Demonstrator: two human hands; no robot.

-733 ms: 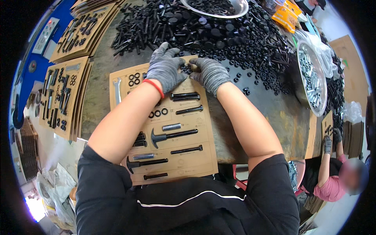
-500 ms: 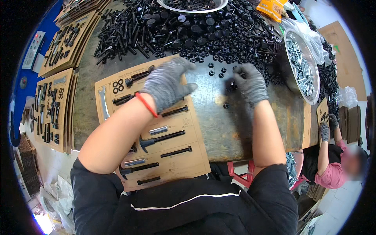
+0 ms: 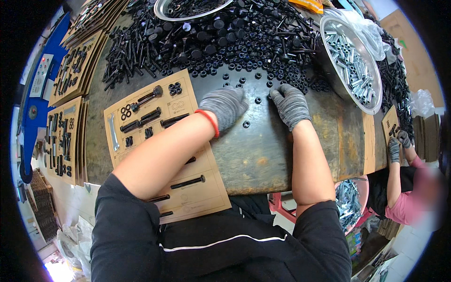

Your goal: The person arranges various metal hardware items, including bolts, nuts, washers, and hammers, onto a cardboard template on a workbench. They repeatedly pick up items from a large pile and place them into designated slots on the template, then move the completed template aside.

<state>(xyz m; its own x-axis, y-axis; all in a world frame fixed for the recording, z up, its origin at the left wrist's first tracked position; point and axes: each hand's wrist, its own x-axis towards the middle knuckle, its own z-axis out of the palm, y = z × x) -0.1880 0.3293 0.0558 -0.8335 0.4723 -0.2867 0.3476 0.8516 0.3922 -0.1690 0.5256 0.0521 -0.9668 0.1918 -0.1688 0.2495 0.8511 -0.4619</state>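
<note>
Cardboard sheet [image 3: 206,191] bears one wrench [image 3: 113,132], four top-corner nuts [image 3: 175,88].

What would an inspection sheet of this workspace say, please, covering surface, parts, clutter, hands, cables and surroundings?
Surface: dark table, stained.
Job's things: brown card, partly under the left forearm, bearing a wrench, bolts and nuts.
Clutter: heap of black parts along the far side; metal bowl of silver tubes at right.
Hands: both gloved; left hand at the card's right edge, right hand by loose nuts; grip unclear.
Cables: nothing seen.
Surroundings: stacked cards at left; another person's gloved hand at right.
</note>
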